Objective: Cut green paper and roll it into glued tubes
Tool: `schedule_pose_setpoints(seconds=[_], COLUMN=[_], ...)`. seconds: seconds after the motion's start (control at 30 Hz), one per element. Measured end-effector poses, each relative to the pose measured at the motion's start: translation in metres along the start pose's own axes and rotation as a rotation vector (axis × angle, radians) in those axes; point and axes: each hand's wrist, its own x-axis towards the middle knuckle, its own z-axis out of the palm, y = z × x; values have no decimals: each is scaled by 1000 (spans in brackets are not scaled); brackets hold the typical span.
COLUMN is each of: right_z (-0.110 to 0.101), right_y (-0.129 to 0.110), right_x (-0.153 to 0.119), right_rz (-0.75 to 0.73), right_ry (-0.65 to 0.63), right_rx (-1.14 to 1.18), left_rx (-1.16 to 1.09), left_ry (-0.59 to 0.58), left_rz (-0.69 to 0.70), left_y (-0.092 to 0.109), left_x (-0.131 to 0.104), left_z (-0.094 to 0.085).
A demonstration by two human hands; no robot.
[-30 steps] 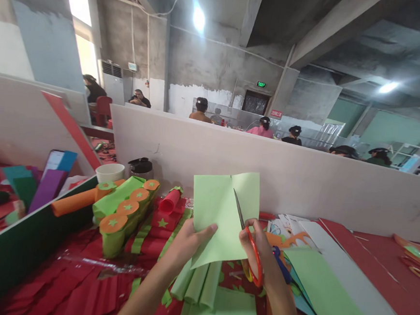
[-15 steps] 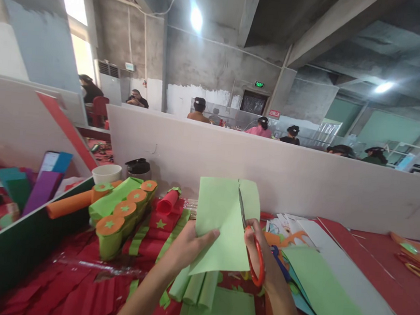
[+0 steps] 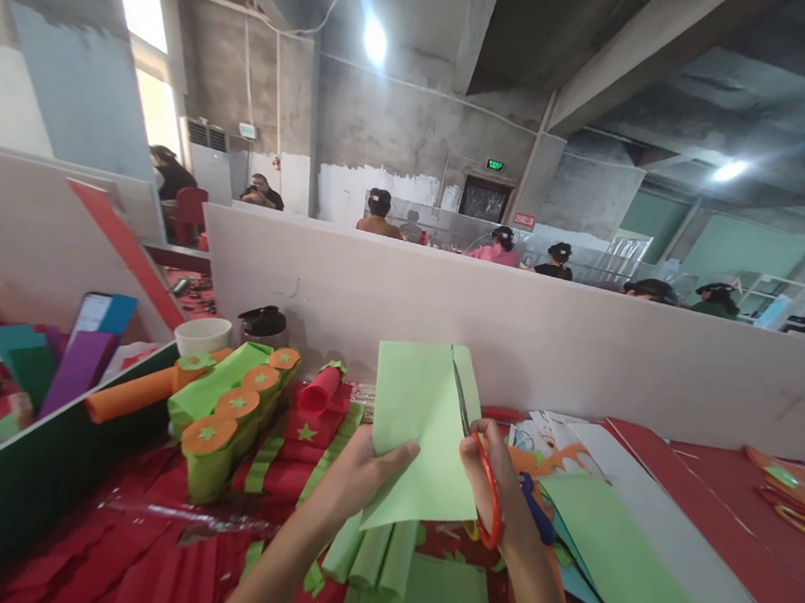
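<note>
A light green sheet [image 3: 407, 423] is pinched at its lower left edge by my left hand [image 3: 365, 470], thumb on top. My right hand [image 3: 493, 476] grips red-handled scissors [image 3: 495, 509], whose dark blades lie along the sheet near its right side and point up to the top edge. A cut line shows at the top, with a narrow strip to its right. Below the sheet are rolled green tubes [image 3: 372, 555] and a flat green sheet [image 3: 445, 598].
Green rolls with orange star-marked tops [image 3: 237, 403], a red roll [image 3: 321, 386], a white bowl [image 3: 203, 335] and a lidded jar [image 3: 262, 325] stand left. Right are green sheets [image 3: 625, 561] and white board [image 3: 690, 547]. A pale partition [image 3: 580, 343] runs behind; people sit beyond.
The strip right of the cut has swung or folded, so it looks narrower at the top. The scissors and my right hand have shifted very slightly left; my left hand keeps its hold.
</note>
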Motion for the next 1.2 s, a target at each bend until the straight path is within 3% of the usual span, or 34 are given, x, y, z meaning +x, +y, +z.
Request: schedule_pose_setpoints(seconds=[0.4, 0.8, 1.2], right_z=[-6, -2, -3], right_y=[-1, -3, 5], right_x=[-3, 0, 0], right_rz=[-26, 42, 29], right_ry=[-3, 47, 44], right_rx=[86, 45, 55], left_rx=[-1, 14, 38], left_ry=[-95, -56, -117], left_rz=[7, -2, 23], left_y=[5, 7, 9], left_x=[-4, -5, -6], left_z=[2, 4, 6])
